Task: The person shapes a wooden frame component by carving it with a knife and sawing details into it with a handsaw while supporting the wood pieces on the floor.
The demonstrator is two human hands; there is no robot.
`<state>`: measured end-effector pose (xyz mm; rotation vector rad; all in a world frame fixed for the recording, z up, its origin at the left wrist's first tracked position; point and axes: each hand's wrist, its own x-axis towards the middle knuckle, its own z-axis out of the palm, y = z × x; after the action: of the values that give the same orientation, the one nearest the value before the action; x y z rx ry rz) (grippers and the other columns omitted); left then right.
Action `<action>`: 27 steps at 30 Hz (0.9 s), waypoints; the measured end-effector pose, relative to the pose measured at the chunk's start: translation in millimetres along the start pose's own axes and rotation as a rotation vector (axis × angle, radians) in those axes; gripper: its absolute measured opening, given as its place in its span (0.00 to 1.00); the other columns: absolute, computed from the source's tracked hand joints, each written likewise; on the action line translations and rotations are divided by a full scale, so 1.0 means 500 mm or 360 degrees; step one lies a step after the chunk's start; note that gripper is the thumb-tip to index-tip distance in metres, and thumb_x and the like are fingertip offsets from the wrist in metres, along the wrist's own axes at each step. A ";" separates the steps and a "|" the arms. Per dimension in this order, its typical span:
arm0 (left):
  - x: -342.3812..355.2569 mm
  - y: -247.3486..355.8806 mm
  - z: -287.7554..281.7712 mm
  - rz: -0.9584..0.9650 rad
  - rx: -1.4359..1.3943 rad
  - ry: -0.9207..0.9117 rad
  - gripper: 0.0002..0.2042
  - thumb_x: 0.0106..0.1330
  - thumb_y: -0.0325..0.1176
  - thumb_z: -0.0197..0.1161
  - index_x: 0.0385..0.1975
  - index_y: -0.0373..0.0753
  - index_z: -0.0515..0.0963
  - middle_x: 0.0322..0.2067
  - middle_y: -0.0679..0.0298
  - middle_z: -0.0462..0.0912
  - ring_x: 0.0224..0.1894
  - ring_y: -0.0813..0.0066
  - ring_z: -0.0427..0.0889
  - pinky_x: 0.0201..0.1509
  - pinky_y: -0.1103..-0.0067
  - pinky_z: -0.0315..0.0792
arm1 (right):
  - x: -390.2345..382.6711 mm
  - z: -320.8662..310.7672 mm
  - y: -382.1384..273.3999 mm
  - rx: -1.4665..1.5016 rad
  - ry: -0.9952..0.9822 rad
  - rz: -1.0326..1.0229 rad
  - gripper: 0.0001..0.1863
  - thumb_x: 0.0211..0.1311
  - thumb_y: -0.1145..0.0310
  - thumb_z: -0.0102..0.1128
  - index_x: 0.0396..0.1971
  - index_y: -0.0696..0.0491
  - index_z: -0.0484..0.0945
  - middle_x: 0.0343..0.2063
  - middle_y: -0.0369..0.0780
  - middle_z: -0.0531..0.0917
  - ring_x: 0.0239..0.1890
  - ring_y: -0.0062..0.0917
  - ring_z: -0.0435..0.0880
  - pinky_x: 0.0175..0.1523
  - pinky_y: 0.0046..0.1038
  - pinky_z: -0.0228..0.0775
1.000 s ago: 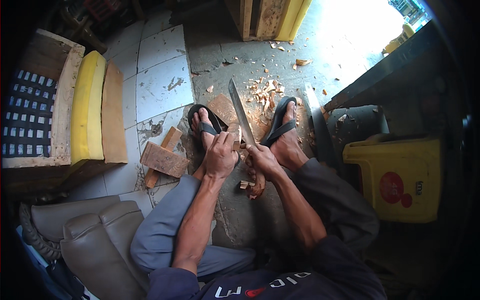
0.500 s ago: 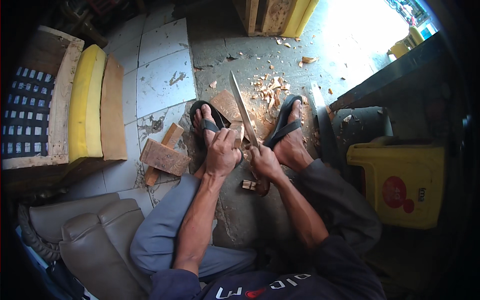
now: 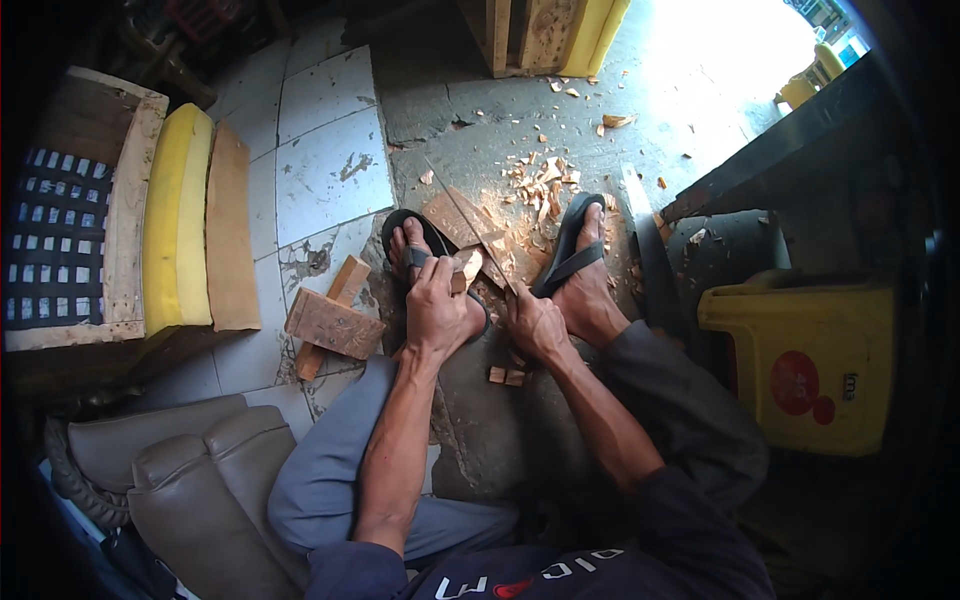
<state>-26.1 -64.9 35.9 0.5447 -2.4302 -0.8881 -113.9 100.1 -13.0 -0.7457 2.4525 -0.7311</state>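
Observation:
Between my sandalled feet, my left hand (image 3: 440, 308) is closed around a short wooden block (image 3: 466, 268) whose pale cut end points away from me. My right hand (image 3: 537, 322) grips a machete (image 3: 470, 222); its long blade slants up and to the left, seen nearly edge-on, close beside the block. Beneath them a flat brown board (image 3: 452, 216) lies on the floor between the feet. Small wood chips (image 3: 545, 185) are scattered around the board and beyond it. Two small wood offcuts (image 3: 506, 376) rest on the floor just below my right hand.
Two wooden pieces (image 3: 335, 322) lie crossed on the tiles at left, near a yellow-padded frame (image 3: 180, 220). A handsaw (image 3: 650, 240) lies beyond my right foot. At right stands a yellow plastic stool (image 3: 795, 365); brown cushions (image 3: 215, 500) sit lower left.
The machete blade has tipped left and turned nearly edge-on, nearer the block. The block's pale cut face now shows more. Both hands have stayed in about the same place.

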 end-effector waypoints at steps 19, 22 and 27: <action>0.020 -0.037 -0.009 -0.0364 0.0001 -0.0025 0.24 0.52 0.27 0.77 0.51 0.31 0.80 0.53 0.41 0.82 0.57 0.41 0.81 0.63 0.62 0.75 | -0.019 -0.003 -0.053 0.0087 0.0038 -0.0077 0.15 0.73 0.59 0.50 0.48 0.55 0.75 0.27 0.62 0.83 0.32 0.60 0.84 0.41 0.61 0.75; 0.040 -0.035 -0.011 -0.0324 0.0227 -0.0057 0.24 0.53 0.28 0.77 0.50 0.30 0.80 0.52 0.41 0.82 0.56 0.44 0.82 0.61 0.64 0.77 | -0.027 -0.038 -0.098 0.0311 0.0266 -0.0309 0.14 0.73 0.60 0.52 0.51 0.53 0.75 0.25 0.60 0.83 0.28 0.59 0.84 0.38 0.60 0.74; 0.032 -0.032 0.004 -0.0080 0.0418 0.0045 0.21 0.51 0.28 0.78 0.45 0.29 0.81 0.52 0.37 0.81 0.59 0.40 0.79 0.66 0.63 0.72 | 0.011 0.020 -0.022 -0.0026 0.0111 -0.0096 0.15 0.73 0.60 0.52 0.50 0.55 0.76 0.28 0.58 0.84 0.33 0.59 0.84 0.40 0.60 0.74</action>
<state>-36.9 -83.6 28.9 0.7102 -2.5328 -0.5779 -108.3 85.6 -15.3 -0.8164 2.5108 -0.7723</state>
